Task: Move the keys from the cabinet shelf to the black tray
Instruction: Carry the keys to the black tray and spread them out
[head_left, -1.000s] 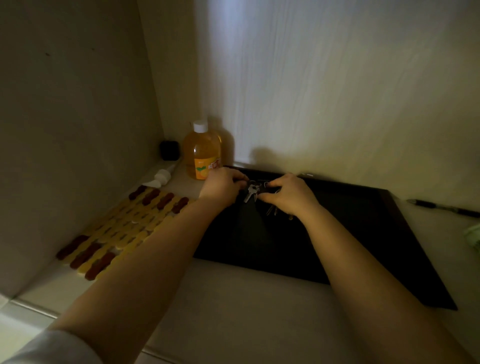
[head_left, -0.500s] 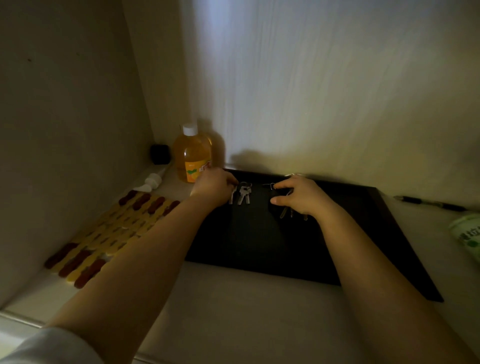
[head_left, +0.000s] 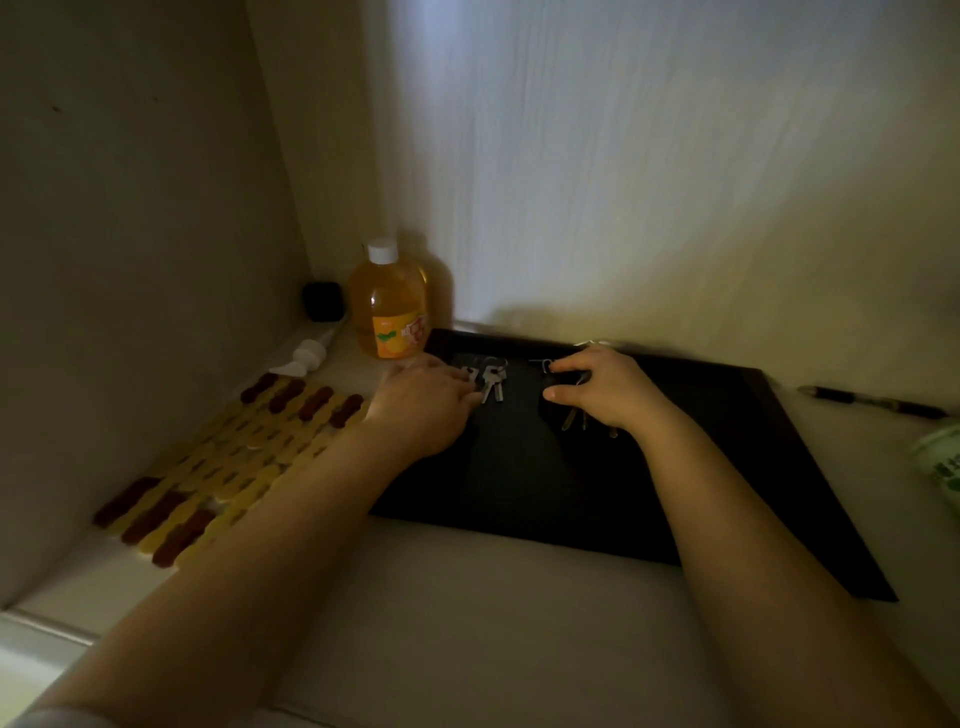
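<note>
Two bare forearms are reaching forward from the bottom edge across the pale, dim cabinet shelf (head_left: 467, 613); beyond them the flat rectangular black tray (head_left: 727, 467) is lying on that shelf, its far edge just beside the back wall. The left hand (head_left: 421, 402) is resting palm-down at the tray's near-left corner, its fingers (head_left: 457, 382) curled and touching a small bunch of silver metal keys (head_left: 491, 382); whether those fingers are closing on the bunch cannot be told. This bunch is lying flat on the tray, short pale blades fanning toward the viewer from a thin ring at the top. The right hand (head_left: 605, 392) is hovering low over the tray's far middle, thumb and fingers slightly apart and bent over a second bunch of darker, brassy keys (head_left: 574, 415); a wire ring is showing at the fingertips and several long blades are poking out beneath the palm, lying on the tray. Left of the tray a yellow-and-brown slatted mat (head_left: 223, 457) is lying; farther back a clear bottle of orange liquid with a white cap (head_left: 388, 306) is standing upright in the corner; a dark pen (head_left: 872, 401) is lying to the tray's right.
</note>
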